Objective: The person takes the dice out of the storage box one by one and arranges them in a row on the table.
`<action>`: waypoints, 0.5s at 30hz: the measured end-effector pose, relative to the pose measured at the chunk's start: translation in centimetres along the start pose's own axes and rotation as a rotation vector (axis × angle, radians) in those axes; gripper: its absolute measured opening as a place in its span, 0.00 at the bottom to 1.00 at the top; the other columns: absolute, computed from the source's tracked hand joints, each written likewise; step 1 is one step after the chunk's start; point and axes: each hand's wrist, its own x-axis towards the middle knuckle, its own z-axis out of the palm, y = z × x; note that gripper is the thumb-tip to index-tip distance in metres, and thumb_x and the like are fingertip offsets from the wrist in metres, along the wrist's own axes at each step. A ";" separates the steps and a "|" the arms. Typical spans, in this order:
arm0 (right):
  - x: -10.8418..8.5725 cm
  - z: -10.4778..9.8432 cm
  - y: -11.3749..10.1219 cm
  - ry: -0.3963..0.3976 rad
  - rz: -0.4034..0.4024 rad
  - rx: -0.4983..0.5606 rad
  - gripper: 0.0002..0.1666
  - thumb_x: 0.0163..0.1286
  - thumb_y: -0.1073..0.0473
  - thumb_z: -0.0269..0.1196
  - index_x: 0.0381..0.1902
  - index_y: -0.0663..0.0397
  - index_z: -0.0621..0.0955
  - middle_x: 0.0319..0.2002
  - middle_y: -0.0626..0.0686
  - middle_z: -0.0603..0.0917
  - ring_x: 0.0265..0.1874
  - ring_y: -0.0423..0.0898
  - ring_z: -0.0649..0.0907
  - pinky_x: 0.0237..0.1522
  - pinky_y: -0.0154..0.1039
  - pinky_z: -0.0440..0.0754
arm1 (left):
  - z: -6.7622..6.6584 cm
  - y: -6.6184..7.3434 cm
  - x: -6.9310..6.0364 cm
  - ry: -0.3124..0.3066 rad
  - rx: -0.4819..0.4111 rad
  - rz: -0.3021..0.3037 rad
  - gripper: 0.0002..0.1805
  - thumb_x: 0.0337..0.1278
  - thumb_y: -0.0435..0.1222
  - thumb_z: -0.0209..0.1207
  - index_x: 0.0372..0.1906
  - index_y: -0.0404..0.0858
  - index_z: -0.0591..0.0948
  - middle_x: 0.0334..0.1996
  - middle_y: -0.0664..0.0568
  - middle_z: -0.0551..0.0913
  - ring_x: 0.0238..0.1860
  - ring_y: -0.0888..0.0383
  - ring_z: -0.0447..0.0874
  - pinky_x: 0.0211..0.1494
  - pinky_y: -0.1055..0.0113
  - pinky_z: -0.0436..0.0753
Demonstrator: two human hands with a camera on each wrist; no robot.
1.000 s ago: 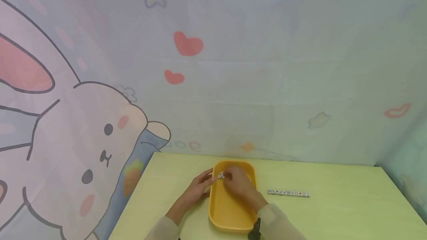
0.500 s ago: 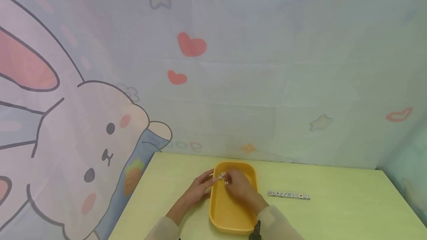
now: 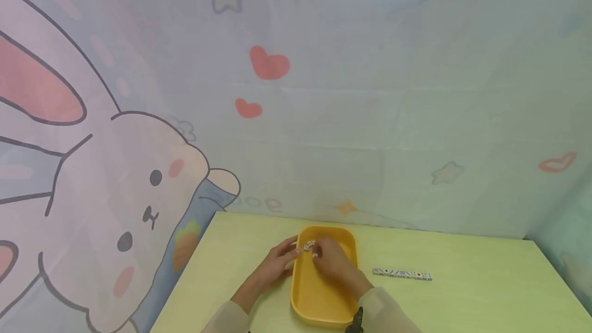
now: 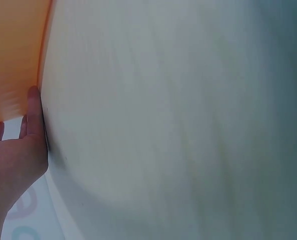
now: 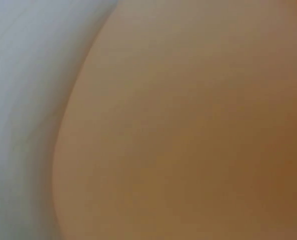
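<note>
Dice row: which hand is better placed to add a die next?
Right, likely: the right hand seems to pinch a die and is nearer the dice row; the left hand touches the yellow tray on its left side.

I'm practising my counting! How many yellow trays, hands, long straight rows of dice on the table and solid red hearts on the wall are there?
Yellow rounded rectangular tray: 1
Left hand and right hand: 2
Long straight row of small white dice on the pale green table: 1
Solid red printed hearts: 2
Total: 6
</note>
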 end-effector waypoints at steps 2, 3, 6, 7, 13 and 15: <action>-0.1 -0.2 -0.2 0.010 -0.007 0.014 0.03 0.65 0.70 0.67 0.36 0.63 0.83 0.33 0.50 0.83 0.35 0.47 0.81 0.43 0.50 0.84 | 0.1 0.1 0.1 0.000 0.011 0.001 0.32 0.83 0.41 0.55 0.82 0.38 0.63 0.78 0.32 0.65 0.72 0.36 0.73 0.65 0.47 0.83; -0.1 -0.5 -0.3 0.012 -0.008 0.016 0.03 0.66 0.69 0.67 0.37 0.63 0.83 0.33 0.50 0.83 0.35 0.47 0.81 0.44 0.50 0.84 | 0.1 0.2 0.2 0.002 0.012 -0.003 0.32 0.83 0.42 0.55 0.83 0.39 0.64 0.78 0.33 0.65 0.73 0.37 0.72 0.65 0.48 0.83; -0.3 -1.4 -0.9 -0.001 -0.020 0.039 0.04 0.68 0.68 0.67 0.40 0.60 0.83 0.35 0.50 0.83 0.35 0.46 0.80 0.43 0.48 0.84 | 0.1 0.4 0.3 -0.002 0.025 0.000 0.32 0.83 0.42 0.54 0.83 0.39 0.63 0.78 0.33 0.65 0.73 0.37 0.72 0.66 0.47 0.83; -0.4 -1.9 -1.2 -0.014 -0.022 0.043 0.04 0.69 0.67 0.67 0.41 0.59 0.83 0.36 0.49 0.82 0.36 0.45 0.80 0.43 0.46 0.83 | 0.2 0.4 0.2 -0.003 0.033 0.004 0.32 0.84 0.42 0.54 0.83 0.39 0.63 0.78 0.33 0.65 0.72 0.37 0.73 0.65 0.47 0.83; -1.6 -5.7 -1.9 -0.100 -0.122 0.086 0.02 0.75 0.63 0.67 0.42 0.55 0.83 0.36 0.44 0.81 0.37 0.42 0.78 0.43 0.41 0.81 | 0.1 0.3 0.0 -0.003 0.047 0.004 0.31 0.84 0.41 0.53 0.83 0.38 0.63 0.78 0.32 0.65 0.72 0.36 0.73 0.65 0.46 0.83; -2.3 -7.1 -1.6 -0.119 -0.162 0.090 0.03 0.76 0.62 0.67 0.41 0.53 0.83 0.35 0.43 0.81 0.36 0.40 0.79 0.42 0.39 0.82 | 0.0 0.1 0.0 -0.003 0.046 -0.004 0.32 0.84 0.42 0.53 0.83 0.37 0.62 0.78 0.31 0.64 0.72 0.36 0.73 0.65 0.46 0.83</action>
